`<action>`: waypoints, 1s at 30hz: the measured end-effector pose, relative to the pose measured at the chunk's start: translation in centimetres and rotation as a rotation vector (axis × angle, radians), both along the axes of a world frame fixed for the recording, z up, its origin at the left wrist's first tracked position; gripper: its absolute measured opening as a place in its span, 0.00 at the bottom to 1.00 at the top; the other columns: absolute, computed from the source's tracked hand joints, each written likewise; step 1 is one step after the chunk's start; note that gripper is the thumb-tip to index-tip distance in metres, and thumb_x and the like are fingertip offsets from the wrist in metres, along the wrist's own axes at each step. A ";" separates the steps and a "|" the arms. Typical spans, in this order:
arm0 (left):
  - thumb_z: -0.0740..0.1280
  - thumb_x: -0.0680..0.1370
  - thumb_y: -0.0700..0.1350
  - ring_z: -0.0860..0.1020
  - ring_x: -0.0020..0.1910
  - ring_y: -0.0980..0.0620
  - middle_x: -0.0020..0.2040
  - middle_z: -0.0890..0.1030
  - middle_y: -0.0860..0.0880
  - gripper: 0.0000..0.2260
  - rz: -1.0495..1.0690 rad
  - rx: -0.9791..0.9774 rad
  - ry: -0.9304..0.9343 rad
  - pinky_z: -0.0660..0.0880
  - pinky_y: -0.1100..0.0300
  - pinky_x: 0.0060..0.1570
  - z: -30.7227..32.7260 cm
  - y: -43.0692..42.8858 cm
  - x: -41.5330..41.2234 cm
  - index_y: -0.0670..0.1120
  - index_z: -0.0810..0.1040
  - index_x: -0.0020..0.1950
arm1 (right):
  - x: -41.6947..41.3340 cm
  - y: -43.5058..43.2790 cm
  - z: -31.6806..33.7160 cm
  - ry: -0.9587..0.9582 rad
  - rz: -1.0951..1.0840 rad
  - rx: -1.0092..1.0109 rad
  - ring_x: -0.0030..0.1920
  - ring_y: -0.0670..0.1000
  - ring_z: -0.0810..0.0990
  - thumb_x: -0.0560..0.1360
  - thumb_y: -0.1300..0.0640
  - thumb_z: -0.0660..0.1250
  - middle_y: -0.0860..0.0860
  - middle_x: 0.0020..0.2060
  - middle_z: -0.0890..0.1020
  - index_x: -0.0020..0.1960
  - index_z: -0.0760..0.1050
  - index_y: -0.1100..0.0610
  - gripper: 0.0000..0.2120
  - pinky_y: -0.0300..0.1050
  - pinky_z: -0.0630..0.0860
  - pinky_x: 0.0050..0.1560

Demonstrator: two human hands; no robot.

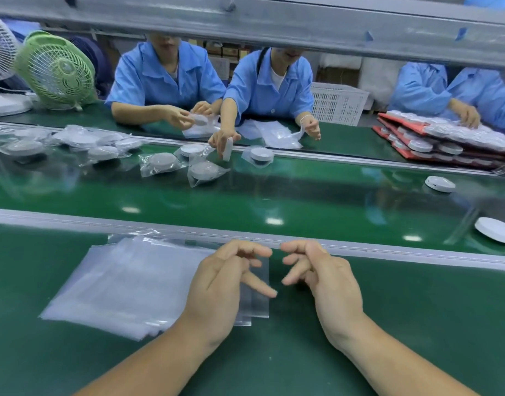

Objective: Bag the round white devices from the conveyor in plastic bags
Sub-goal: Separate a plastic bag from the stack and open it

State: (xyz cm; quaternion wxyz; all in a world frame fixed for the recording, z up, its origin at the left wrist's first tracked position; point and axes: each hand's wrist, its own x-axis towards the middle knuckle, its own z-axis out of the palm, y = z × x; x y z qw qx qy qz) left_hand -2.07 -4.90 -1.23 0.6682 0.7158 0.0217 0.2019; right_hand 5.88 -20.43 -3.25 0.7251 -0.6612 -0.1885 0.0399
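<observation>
A stack of clear plastic bags (131,284) lies on the green bench in front of me. My left hand (219,284) hovers over the stack's right edge with fingers spread and nothing in it. My right hand (322,275) hangs beside it over bare bench, fingers curled loosely, also holding nothing. Two unbagged round white devices sit on the conveyor (274,195) at the right: one near me at the frame edge (495,229), one farther out (439,184). Several bagged devices (162,162) lie on the belt's far left side.
A metal rail (159,228) separates my bench from the belt. Across it sit people in blue coats handling bags. Red trays of devices (445,141) are stacked far right, a white crate (338,102) behind, a green fan (57,70) far left. A grey beam crosses overhead.
</observation>
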 end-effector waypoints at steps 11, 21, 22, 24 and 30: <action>0.62 0.79 0.28 0.80 0.48 0.53 0.58 0.74 0.60 0.36 0.216 0.137 -0.116 0.81 0.61 0.38 -0.1 0.0 0.2 0.72 0.69 0.65 | -0.6 0.3 0.9 -0.117 0.050 -0.173 0.31 0.38 0.72 0.70 0.38 0.65 0.40 0.28 0.77 0.42 0.81 0.51 0.17 0.28 0.67 0.34; 0.53 0.65 0.20 0.82 0.42 0.54 0.63 0.73 0.66 0.38 0.167 0.229 -0.083 0.75 0.67 0.26 -0.2 0.2 0.0 0.63 0.79 0.48 | -0.3 -0.1 0.9 -0.079 0.002 -0.151 0.26 0.42 0.63 0.70 0.38 0.64 0.41 0.22 0.67 0.32 0.79 0.50 0.18 0.40 0.60 0.34; 0.52 0.65 0.20 0.82 0.39 0.53 0.62 0.74 0.66 0.36 0.122 0.199 -0.062 0.72 0.66 0.20 -0.2 0.2 0.0 0.61 0.79 0.46 | -0.2 0.0 0.9 -0.058 0.016 -0.140 0.26 0.42 0.64 0.69 0.38 0.64 0.41 0.22 0.67 0.33 0.80 0.50 0.18 0.38 0.61 0.33; 0.52 0.66 0.21 0.80 0.33 0.50 0.61 0.77 0.64 0.32 0.060 0.166 -0.037 0.69 0.65 0.18 -0.4 0.0 0.1 0.57 0.78 0.41 | -0.1 0.1 1.0 -0.017 0.062 -0.133 0.27 0.44 0.64 0.69 0.38 0.64 0.43 0.23 0.66 0.34 0.80 0.51 0.18 0.36 0.63 0.32; 0.54 0.65 0.20 0.80 0.42 0.56 0.60 0.76 0.63 0.31 0.102 0.249 -0.086 0.75 0.68 0.28 -0.3 0.0 0.2 0.57 0.76 0.41 | 0.0 0.2 0.7 -0.068 0.120 -0.233 0.29 0.44 0.68 0.71 0.37 0.63 0.44 0.24 0.69 0.35 0.81 0.50 0.19 0.32 0.65 0.34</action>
